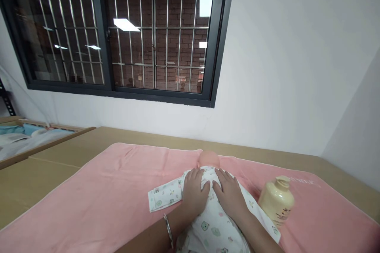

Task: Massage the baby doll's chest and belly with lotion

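We are seeing bare pink towel [97, 189] lying wide open toward its left edge. Our left hand [194, 191] and right hand [230, 193] are resting flat, fingers spread, side by side on the doll [212, 221], gripping nothing. A cream bottle [276, 201] is standing just right, towel edge beyond.

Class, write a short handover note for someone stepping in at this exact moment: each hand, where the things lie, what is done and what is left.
Left hand: open, flat on the doll's chest, bracelet on the wrist.
Right hand: open, flat on the chest beside the left.
The doll lies on its back on the pink towel, head away from you, wearing a printed white garment.
A cream bottle stands on the towel right of the doll, cap shut.
Done: garment is on the doll.
Left: whether it is fastened cannot be told; bottle untouched.
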Action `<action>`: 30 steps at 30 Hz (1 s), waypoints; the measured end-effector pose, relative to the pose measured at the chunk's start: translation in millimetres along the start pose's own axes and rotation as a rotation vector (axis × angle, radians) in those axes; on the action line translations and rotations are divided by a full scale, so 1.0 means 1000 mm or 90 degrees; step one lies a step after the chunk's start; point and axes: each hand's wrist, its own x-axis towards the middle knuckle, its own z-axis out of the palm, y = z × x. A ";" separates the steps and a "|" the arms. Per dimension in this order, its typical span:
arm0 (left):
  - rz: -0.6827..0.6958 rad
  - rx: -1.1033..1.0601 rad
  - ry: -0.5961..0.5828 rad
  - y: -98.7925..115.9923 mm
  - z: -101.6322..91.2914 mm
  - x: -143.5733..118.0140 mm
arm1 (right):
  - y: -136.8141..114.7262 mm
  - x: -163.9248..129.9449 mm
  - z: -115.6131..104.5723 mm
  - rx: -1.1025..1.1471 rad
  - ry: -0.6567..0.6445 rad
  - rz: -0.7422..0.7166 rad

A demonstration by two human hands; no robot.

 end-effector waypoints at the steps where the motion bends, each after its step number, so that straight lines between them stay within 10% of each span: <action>1: 0.002 0.005 0.001 0.000 -0.001 0.000 | -0.001 -0.001 -0.001 -0.004 0.001 0.000; 16: 0.122 0.040 -0.009 0.001 -0.003 0.006 | -0.004 0.002 -0.011 -0.033 -0.032 0.017; 30: 0.063 0.096 0.029 0.005 -0.001 0.000 | -0.005 0.001 -0.004 -0.042 -0.026 0.001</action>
